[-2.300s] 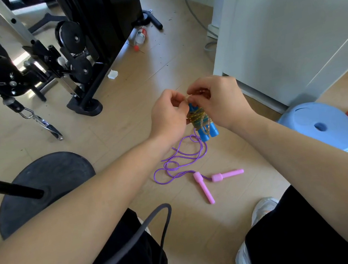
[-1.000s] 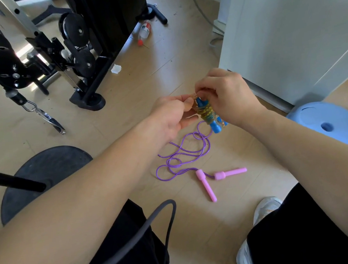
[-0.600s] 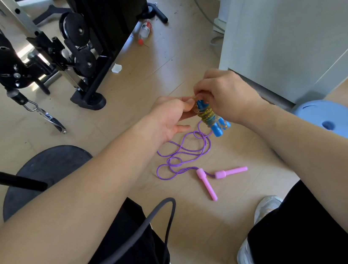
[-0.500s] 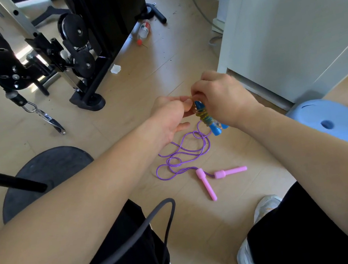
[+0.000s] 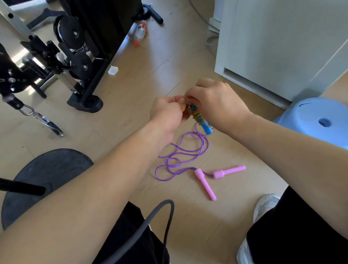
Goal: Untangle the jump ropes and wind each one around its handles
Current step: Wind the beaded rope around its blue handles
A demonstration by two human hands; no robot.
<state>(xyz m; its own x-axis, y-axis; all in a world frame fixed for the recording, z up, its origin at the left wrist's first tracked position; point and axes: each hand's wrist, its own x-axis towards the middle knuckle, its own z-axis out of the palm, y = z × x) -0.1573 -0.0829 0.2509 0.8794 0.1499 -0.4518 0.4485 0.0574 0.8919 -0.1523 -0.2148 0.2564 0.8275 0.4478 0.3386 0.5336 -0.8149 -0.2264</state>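
- Blue rope [image 5: 198, 117]: two blue handles lie side by side with a yellowish cord wound round them. The bundle hangs tilted between both grips, above the floor [image 5: 123, 127].
- Left grip [image 5: 166, 113]: fingers curled, with thumb and forefinger pinching at the top end of the blue rope. I cannot tell whether they pinch cord or a handle tip.
- Right grip [image 5: 215, 102]: curled round the upper part of the bundle from the far side, its fingertips meeting those of the left grip. The lower handle ends stick out under its palm.
- Purple rope [image 5: 180, 155]: loose on the floor just below both grips and nearer the person, in several overlapping loops.
- Pink handles [image 5: 205, 184]: at the purple rope's ends, further toward the person from the grips. They lie in a V with their cord ends close together, and neither grip touches them.
- Stool [image 5: 322, 123]: light blue, well to the right of the right grip, beside a white cabinet [image 5: 287, 28].
- Gym machine [image 5: 82, 44]: black, beyond the left grip and to its left. A bottle [image 5: 141, 29] lies on the floor beside it.
- Black disc [image 5: 45, 171]: on the floor, left of the left grip and nearer the person.
- Shoe [image 5: 264, 205]: pale, on the floor toward the person from the right grip.
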